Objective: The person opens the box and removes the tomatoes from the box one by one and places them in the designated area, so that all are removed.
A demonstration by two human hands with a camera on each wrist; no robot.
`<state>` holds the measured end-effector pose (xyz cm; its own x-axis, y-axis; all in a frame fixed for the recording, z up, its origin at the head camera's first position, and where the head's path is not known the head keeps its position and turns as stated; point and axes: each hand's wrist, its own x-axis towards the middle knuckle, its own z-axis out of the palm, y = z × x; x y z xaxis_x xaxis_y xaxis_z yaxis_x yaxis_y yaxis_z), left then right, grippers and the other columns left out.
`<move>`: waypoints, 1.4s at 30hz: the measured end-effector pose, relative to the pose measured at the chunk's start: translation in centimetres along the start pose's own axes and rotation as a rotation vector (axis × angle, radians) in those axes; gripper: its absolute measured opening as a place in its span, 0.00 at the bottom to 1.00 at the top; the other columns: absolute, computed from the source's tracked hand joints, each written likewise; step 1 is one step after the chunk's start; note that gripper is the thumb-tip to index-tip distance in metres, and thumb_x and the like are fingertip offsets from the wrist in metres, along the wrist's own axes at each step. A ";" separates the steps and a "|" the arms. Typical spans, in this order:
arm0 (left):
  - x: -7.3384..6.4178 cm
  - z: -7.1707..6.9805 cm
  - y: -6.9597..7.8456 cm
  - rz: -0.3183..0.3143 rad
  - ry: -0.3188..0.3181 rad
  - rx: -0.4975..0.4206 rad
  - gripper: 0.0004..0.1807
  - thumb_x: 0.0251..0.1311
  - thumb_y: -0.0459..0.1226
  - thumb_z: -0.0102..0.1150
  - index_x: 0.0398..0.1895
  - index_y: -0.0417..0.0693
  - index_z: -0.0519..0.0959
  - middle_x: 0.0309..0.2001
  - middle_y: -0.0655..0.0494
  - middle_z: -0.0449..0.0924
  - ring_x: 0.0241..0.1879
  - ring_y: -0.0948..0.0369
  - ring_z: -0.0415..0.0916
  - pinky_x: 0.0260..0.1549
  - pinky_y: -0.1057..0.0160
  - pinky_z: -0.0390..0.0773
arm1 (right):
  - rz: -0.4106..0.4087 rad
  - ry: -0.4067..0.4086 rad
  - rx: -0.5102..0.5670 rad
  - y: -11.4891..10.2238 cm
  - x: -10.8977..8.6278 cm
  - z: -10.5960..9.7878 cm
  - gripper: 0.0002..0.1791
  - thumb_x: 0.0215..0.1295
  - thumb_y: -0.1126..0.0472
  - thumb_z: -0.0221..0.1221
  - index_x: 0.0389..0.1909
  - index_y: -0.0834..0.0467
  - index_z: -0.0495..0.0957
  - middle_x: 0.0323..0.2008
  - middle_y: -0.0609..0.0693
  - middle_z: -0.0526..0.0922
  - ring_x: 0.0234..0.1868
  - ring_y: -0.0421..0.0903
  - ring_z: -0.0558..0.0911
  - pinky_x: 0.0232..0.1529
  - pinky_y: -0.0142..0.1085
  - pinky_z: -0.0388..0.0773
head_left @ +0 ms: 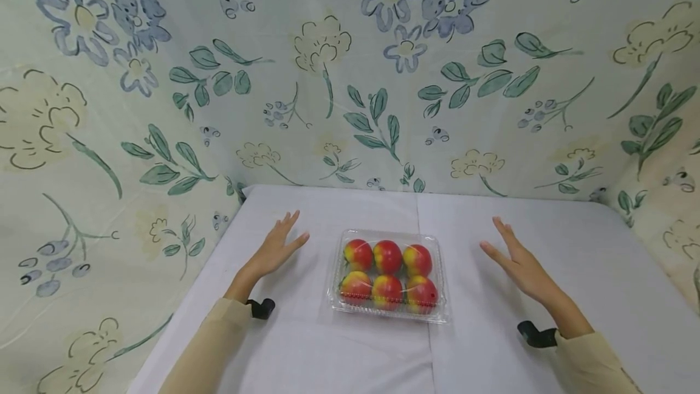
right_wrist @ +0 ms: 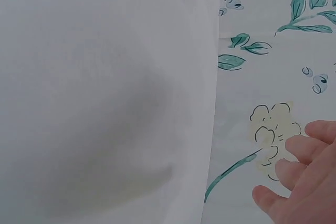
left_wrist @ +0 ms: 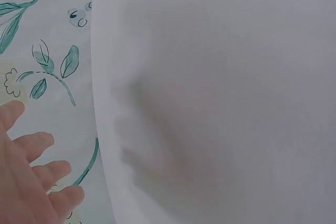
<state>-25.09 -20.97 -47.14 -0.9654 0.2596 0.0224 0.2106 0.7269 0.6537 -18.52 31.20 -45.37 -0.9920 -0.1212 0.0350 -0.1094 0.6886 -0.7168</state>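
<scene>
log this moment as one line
left hand: empty, above white tablecloth | right hand: empty, above white tablecloth | clear plastic container: between hands, untouched | six red-yellow fruits: inside, two rows of three

1 head view forward-down, 2 nearer wrist views, common white cloth [head_left: 306, 345]

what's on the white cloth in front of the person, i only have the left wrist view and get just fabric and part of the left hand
Observer: The head view shows a clear plastic box with red-and-yellow fruits inside.
Operator: is either hand touching it
Observer: No, the left hand and the right hand are both apart from it, one on each side.
Operator: how are the fruits laid out
Observer: In two rows of three.
</scene>
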 end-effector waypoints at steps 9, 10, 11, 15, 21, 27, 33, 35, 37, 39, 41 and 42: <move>-0.4 0.1 0.5 -0.017 -0.061 -0.145 0.44 0.71 0.63 0.43 0.82 0.57 0.42 0.80 0.48 0.37 0.77 0.42 0.34 0.70 0.33 0.39 | -0.075 0.056 -0.023 -1.2 -0.5 0.3 0.44 0.77 0.45 0.50 0.80 0.56 0.37 0.78 0.65 0.38 0.75 0.69 0.39 0.65 0.73 0.41; -0.4 0.1 0.5 -0.021 -0.070 -0.169 0.44 0.71 0.62 0.43 0.82 0.58 0.42 0.80 0.49 0.37 0.77 0.44 0.34 0.71 0.35 0.40 | -0.082 0.060 -0.022 -1.3 -0.6 0.4 0.43 0.77 0.46 0.50 0.80 0.56 0.38 0.78 0.65 0.39 0.75 0.69 0.40 0.65 0.73 0.42; -0.6 0.0 0.6 -0.021 -0.078 -0.194 0.43 0.72 0.62 0.43 0.82 0.58 0.41 0.80 0.51 0.37 0.77 0.45 0.35 0.71 0.36 0.40 | -0.088 0.063 -0.021 -1.4 -0.7 0.4 0.43 0.77 0.46 0.51 0.80 0.56 0.39 0.77 0.65 0.40 0.75 0.69 0.41 0.65 0.73 0.43; -1.1 0.0 1.1 -0.037 -0.101 -0.256 0.42 0.72 0.61 0.44 0.81 0.61 0.41 0.80 0.54 0.37 0.77 0.48 0.34 0.71 0.36 0.39 | -0.106 0.078 -0.021 -1.9 -1.0 0.6 0.43 0.76 0.47 0.52 0.80 0.55 0.40 0.77 0.66 0.42 0.74 0.71 0.44 0.65 0.73 0.46; -1.8 0.1 1.5 -0.043 -0.112 -0.301 0.40 0.75 0.56 0.44 0.82 0.60 0.41 0.80 0.51 0.37 0.77 0.46 0.33 0.70 0.34 0.39 | -0.131 0.094 -0.025 -2.8 -1.4 0.7 0.41 0.76 0.48 0.52 0.80 0.55 0.43 0.77 0.65 0.44 0.74 0.70 0.46 0.64 0.73 0.49; -2.2 0.4 1.6 -0.046 -0.116 -0.314 0.41 0.74 0.55 0.47 0.82 0.59 0.42 0.80 0.52 0.37 0.77 0.46 0.33 0.69 0.33 0.40 | -0.156 0.111 -0.049 -3.7 -1.6 0.9 0.41 0.75 0.50 0.55 0.80 0.55 0.47 0.77 0.64 0.48 0.72 0.71 0.53 0.60 0.75 0.56; -2.6 0.9 1.6 -0.033 -0.133 -0.346 0.40 0.75 0.52 0.47 0.82 0.59 0.41 0.80 0.52 0.36 0.77 0.47 0.33 0.71 0.36 0.40 | -0.195 0.131 -0.072 -5.0 -2.2 1.2 0.40 0.73 0.51 0.57 0.79 0.54 0.50 0.76 0.64 0.53 0.66 0.76 0.63 0.51 0.74 0.67; -2.7 1.0 1.6 -0.031 -0.138 -0.363 0.40 0.75 0.52 0.48 0.82 0.59 0.42 0.80 0.51 0.37 0.77 0.45 0.35 0.71 0.36 0.41 | -0.206 0.134 -0.075 -5.3 -2.4 1.3 0.40 0.73 0.51 0.58 0.79 0.54 0.51 0.75 0.63 0.54 0.65 0.75 0.64 0.50 0.73 0.69; -2.9 1.1 1.7 -0.033 -0.145 -0.378 0.40 0.74 0.54 0.48 0.81 0.60 0.42 0.80 0.52 0.39 0.77 0.45 0.37 0.71 0.36 0.43 | -0.213 0.132 -0.083 -5.6 -2.6 1.5 0.41 0.72 0.51 0.59 0.79 0.54 0.51 0.75 0.63 0.54 0.65 0.75 0.64 0.49 0.71 0.70; -3.0 1.2 1.8 -0.030 -0.149 -0.394 0.41 0.73 0.54 0.49 0.81 0.60 0.42 0.80 0.51 0.40 0.77 0.44 0.39 0.71 0.36 0.44 | -0.217 0.129 -0.092 -5.8 -2.7 1.6 0.41 0.72 0.51 0.59 0.79 0.53 0.51 0.75 0.64 0.55 0.65 0.75 0.64 0.48 0.71 0.71; -3.1 1.3 1.9 -0.030 -0.151 -0.408 0.42 0.73 0.55 0.50 0.81 0.59 0.43 0.80 0.51 0.41 0.77 0.45 0.40 0.71 0.36 0.46 | -0.217 0.121 -0.097 -6.0 -2.8 1.6 0.41 0.73 0.51 0.58 0.79 0.52 0.51 0.75 0.64 0.55 0.65 0.75 0.64 0.47 0.71 0.72; -3.1 1.4 2.0 -0.032 -0.151 -0.411 0.42 0.72 0.56 0.50 0.81 0.60 0.43 0.80 0.52 0.41 0.77 0.46 0.41 0.71 0.37 0.46 | -0.218 0.116 -0.099 -6.1 -2.9 1.7 0.41 0.73 0.50 0.58 0.80 0.52 0.50 0.75 0.64 0.55 0.65 0.75 0.64 0.46 0.70 0.73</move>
<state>-21.44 -19.47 -46.93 -0.9308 0.3534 -0.0933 0.0733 0.4305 0.8996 -14.92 26.12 -42.26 -0.9443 -0.1952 0.2649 -0.3211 0.7227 -0.6121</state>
